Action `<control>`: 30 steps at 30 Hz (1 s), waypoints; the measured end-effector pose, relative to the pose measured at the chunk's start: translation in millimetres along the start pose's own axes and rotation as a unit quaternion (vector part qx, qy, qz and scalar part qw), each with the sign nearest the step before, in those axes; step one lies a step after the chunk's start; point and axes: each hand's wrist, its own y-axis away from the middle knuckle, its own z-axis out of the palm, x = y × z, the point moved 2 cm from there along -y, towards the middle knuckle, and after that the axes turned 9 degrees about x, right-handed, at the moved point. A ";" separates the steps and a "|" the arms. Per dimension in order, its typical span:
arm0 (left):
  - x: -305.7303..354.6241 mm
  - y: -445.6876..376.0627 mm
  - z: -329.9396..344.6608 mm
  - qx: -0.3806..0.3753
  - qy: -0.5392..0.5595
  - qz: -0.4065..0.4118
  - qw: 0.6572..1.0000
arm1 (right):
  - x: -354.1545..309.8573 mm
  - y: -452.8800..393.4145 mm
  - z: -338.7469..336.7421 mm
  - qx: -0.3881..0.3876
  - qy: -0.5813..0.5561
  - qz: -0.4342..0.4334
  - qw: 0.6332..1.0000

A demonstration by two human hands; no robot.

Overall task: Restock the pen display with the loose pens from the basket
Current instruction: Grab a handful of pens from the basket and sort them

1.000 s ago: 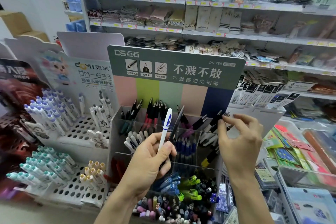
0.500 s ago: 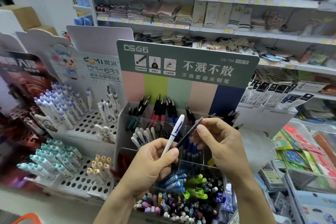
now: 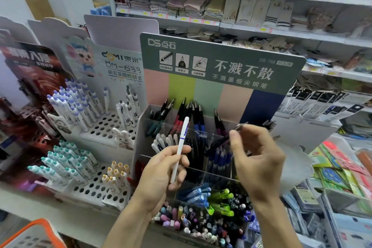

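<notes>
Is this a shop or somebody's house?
Most likely a shop. Pen displays stand packed with pens, shelves behind carry yellow price tags and folded cloths, and an orange basket sits below.

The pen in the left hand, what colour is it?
White pen with blue markings, in the head view.

Plastic, card and a bit of metal
Glossy white plastic pen point(image 3: 179, 149), clear smooth plastic display bins point(image 3: 203, 173), matt printed card header point(image 3: 221, 62), orange plastic basket point(image 3: 38, 227) rim.
</notes>
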 end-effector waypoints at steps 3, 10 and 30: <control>-0.5 1.6 3.4 -0.001 0.008 0.000 1.000 | 13.2 13.3 13.6 -0.065 0.060 -0.009 0.996; -1.2 5.7 1.6 -0.006 -0.037 0.049 0.998 | 32.6 30.0 34.6 -0.153 0.109 0.017 0.982; -4.5 8.6 -17.6 -0.013 -0.245 0.097 0.964 | -7.7 29.6 32.2 -0.213 -0.107 0.120 0.964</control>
